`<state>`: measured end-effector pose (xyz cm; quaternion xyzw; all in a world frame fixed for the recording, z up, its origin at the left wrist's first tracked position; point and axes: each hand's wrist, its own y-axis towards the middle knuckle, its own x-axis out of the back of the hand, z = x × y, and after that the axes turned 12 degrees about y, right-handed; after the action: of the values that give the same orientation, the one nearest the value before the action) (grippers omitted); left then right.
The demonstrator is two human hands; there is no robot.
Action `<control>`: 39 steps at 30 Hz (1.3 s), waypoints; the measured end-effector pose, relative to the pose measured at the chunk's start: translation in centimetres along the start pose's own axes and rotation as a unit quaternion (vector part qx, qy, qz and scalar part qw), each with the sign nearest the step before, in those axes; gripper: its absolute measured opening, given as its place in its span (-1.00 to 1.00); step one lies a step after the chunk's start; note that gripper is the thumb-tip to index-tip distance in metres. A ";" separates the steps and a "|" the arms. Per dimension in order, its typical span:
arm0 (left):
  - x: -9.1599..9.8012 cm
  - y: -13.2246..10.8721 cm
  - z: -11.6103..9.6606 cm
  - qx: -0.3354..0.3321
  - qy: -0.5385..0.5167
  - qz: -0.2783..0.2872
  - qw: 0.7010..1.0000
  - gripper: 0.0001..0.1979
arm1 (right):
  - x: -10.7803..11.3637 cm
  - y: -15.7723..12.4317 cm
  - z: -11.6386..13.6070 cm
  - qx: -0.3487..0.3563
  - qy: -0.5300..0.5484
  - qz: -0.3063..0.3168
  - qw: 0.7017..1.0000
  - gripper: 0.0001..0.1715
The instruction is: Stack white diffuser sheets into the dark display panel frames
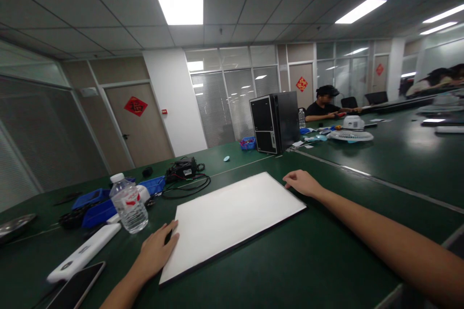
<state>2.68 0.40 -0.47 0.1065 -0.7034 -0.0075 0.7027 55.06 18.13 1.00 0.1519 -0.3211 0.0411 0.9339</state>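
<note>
A flat white panel (235,222) with a dark rim lies on the green table in front of me. My left hand (155,248) rests at its left edge, thumb apart from the outstretched fingers, the tips touching the panel. At the far right edge is my right hand (302,182), its fingers bent and drawn together close beside the rim. Whether those fingertips grip anything is hidden. Just left of the panel stands a clear water bottle (128,205) with a white cap.
A white device (85,253) and a dark-screened phone (78,287) lie at the left. Behind them are blue trays (97,212) and a black adapter with cables (183,169). A black computer tower (277,123) stands beyond the panel. A person (322,106) sits across the table (344,251).
</note>
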 end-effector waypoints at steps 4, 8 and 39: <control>0.0 0.0 0.0 -0.001 0.003 0.001 1.000 -0.36 | 0.0 -0.1 0.2 0.006 -0.006 -0.002 1.000 -0.61; -0.3 0.2 0.2 -0.004 0.005 -0.008 1.000 -0.39 | -0.1 -0.1 0.2 0.013 -0.013 -0.002 1.000 -0.61; -1.3 0.6 0.8 -0.013 0.018 -0.018 1.000 -0.40 | -1.3 0.1 -1.2 0.004 0.410 0.042 0.911 -0.34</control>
<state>1.79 1.11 -1.67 0.1106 -0.6884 -0.0273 0.7163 54.74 18.59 -0.70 0.1117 0.0841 0.1401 0.9802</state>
